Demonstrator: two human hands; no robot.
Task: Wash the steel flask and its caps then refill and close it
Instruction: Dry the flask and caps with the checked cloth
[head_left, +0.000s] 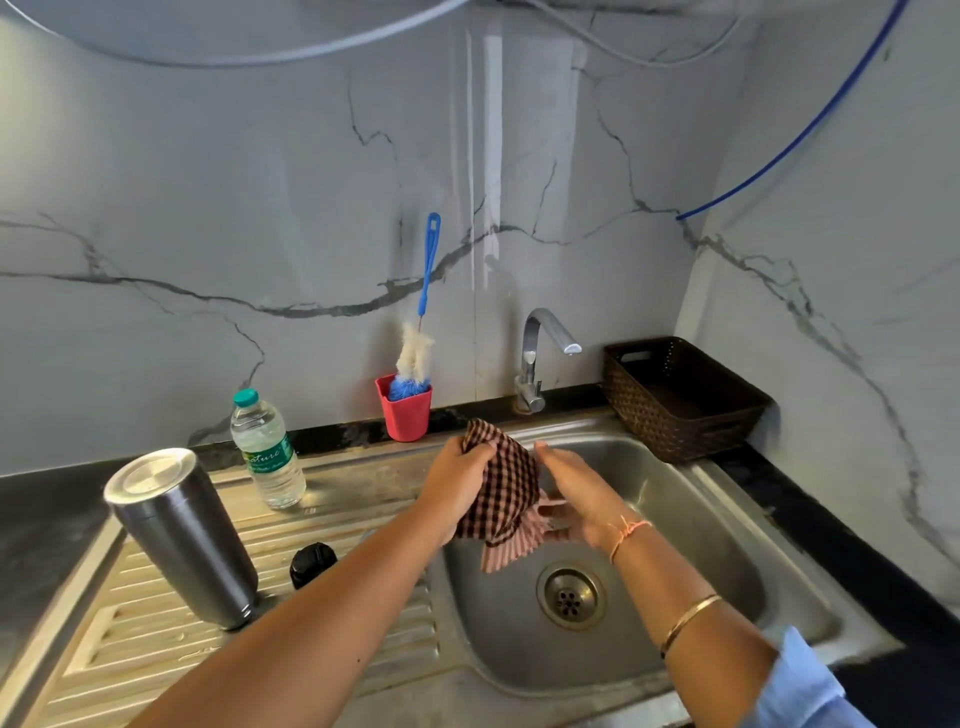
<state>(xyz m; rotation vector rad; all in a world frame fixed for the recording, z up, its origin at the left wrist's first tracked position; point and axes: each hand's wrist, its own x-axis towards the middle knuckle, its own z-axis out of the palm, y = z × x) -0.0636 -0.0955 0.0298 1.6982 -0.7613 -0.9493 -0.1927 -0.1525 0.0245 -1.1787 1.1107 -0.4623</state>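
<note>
Left of the sink (727, 545), on the drainboard (130, 623), stands the steel flask (182, 535). A cap (311, 564) lies between it and the sink, and a water bottle (267, 449) stands farther back. Behind the sink's back-left corner a cup (405, 413) holds a bottle brush (415, 358). The tap (540, 353) rises behind the sink, and a basket (680, 395) sits behind its back-right corner. Above the sink a cloth (501, 488) is between the left hand (460, 480), which grips it, and the right hand (576, 499).

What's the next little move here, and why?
Probably carry the cloth over to the flask and wipe it dry. The left hand grips the cloth over the sink, and the right hand rests against it. The tap is not running. The flask and black cap stand on the drainboard, and the bottle waits for refilling.
</note>
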